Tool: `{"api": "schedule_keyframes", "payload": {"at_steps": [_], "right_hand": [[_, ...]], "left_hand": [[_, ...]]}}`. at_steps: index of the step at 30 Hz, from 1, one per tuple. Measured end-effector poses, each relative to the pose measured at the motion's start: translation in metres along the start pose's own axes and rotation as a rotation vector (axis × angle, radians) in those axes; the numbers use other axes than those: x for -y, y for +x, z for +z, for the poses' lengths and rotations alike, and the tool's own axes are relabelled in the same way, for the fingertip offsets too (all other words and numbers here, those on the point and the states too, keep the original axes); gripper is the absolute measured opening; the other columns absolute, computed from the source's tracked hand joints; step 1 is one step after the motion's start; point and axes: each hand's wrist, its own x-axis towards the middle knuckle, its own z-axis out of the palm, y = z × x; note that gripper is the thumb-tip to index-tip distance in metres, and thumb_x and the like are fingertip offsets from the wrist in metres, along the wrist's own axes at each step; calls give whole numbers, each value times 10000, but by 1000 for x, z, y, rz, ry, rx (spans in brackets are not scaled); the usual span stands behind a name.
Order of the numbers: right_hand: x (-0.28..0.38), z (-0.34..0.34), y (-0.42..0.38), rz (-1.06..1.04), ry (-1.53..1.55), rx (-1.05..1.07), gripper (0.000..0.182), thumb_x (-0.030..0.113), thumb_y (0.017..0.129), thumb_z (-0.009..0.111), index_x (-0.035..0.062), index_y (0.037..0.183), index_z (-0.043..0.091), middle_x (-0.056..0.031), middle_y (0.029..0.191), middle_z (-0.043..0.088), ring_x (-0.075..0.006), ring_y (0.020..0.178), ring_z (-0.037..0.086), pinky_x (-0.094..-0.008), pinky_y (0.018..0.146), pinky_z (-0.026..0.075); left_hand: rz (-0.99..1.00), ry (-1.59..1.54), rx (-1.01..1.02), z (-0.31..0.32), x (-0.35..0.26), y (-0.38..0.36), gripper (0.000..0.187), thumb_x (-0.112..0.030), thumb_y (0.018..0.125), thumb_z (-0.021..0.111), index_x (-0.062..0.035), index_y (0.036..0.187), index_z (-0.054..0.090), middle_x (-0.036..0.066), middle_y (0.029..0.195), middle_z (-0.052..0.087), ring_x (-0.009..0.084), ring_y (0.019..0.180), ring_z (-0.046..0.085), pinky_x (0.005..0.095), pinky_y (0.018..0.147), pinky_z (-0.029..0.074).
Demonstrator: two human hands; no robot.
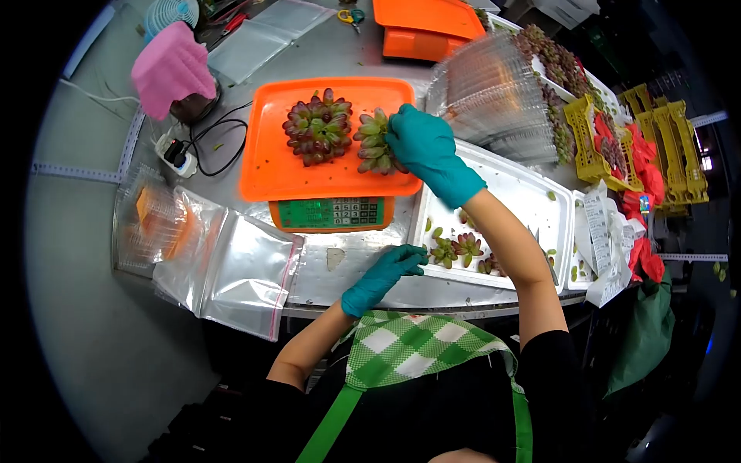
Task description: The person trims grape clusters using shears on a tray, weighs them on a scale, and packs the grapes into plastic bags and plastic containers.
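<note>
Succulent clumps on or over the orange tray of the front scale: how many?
2: a reddish clump near the tray's middle, and a greener clump at its right side, partly covered by the right hand. That hand may hide more.

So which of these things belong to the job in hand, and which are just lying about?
Seemingly part of the job:
succulents on the scale
orange scale
white tray with small rosettes

Apparently just lying about:
pink cloth
scissors
red-handled tool
</note>
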Motion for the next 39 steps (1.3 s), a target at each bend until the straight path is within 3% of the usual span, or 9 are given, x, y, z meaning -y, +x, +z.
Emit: {"api": "schedule_keyframes", "payload": {"at_steps": [8, 12, 15, 18, 28, 39], "right_hand": [[-3, 9, 2, -80, 108, -129, 151, 219, 732, 564, 70, 718, 585, -112, 746, 550, -285, 662, 565, -391, 586, 444], [-7, -13, -11, 16, 290, -199, 170, 247, 756, 586, 83, 788, 613, -85, 763, 555, -255, 639, 560, -357, 573, 435], [-13, -28, -23, 128, 328, -113, 192, 222, 796, 579, 53, 873, 628, -87, 788, 567, -226, 691, 575, -298, 625, 435], [-27, -26, -34, 133, 398, -165, 183, 248, 785, 582, 75, 830, 621, -81, 753, 556, -220, 632, 562, -320, 574, 435], [-52, -22, -64, 311, 484, -141, 260, 286, 791, 592, 36, 858, 616, -113, 766, 587, -234, 661, 578, -315, 609, 438], [-53, -11, -71, 354, 537, -95, 234, 275, 793, 587, 49, 846, 618, -119, 782, 597, -244, 675, 587, -319, 607, 443]], "left_hand": [[-17, -17, -17, -1, -5, -1, 380, -245, 857, 495, 30, 1118, 483, 89, 1011, 546, 156, 862, 550, 266, 819, 425], [-9, 4, -6, -5, 0, 4, 401, -251, 855, 497, 46, 1125, 480, 89, 984, 552, 149, 844, 550, 254, 794, 432], [-21, 23, -14, -4, -1, 5, 402, -250, 857, 495, 53, 1122, 479, 90, 980, 556, 143, 826, 553, 245, 776, 439], [-21, 33, -17, -4, 0, 6, 399, -244, 855, 499, 52, 1121, 481, 89, 972, 560, 143, 809, 557, 243, 766, 443], [-23, 52, -32, -2, 1, 8, 367, -228, 853, 504, 36, 1107, 498, 88, 949, 568, 142, 783, 563, 243, 750, 448], [-41, 55, -43, -2, 1, 7, 353, -222, 855, 489, 25, 1107, 502, 85, 946, 566, 140, 783, 561, 239, 753, 438]]}}
